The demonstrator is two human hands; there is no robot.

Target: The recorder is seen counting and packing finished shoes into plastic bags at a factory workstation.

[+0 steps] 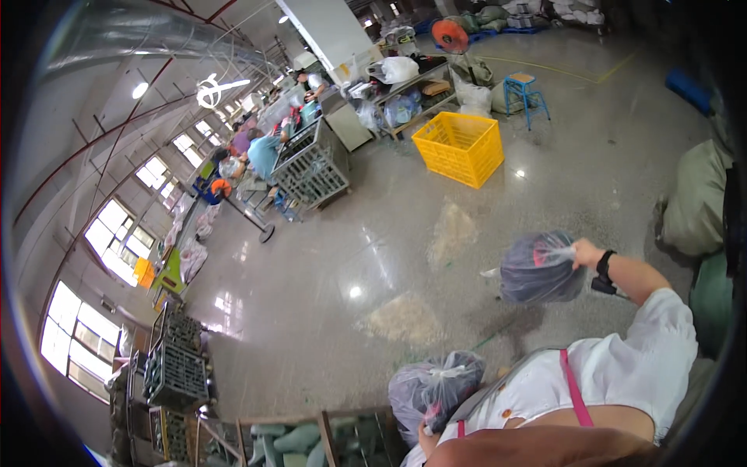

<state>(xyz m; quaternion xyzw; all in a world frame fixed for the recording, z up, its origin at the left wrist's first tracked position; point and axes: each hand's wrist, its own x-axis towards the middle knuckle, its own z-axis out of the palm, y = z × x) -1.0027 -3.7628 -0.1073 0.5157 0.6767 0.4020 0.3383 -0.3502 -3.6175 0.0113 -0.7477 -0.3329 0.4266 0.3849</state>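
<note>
My right hand [587, 254] is closed round the gathered neck of a clear plastic bag [539, 268]. Dark, bundled contents with a patch of red show through it, and the bag hangs above the floor, out from my body. A second clear plastic bag [434, 389], also filled with something dark, is close against my front at the lower middle. My left hand [427, 439] grips this one low on its near side, with most of the fingers hidden. What exactly is inside the bags I cannot make out.
A yellow plastic crate [459, 149] stands ahead on the grey floor, with a blue stool [526, 100] beyond. Large sacks [695, 198] line the right. Slatted bins [177, 375] are at lower left. People work beside a grey slatted cart [313, 165]; a standing fan [247, 212] is nearby.
</note>
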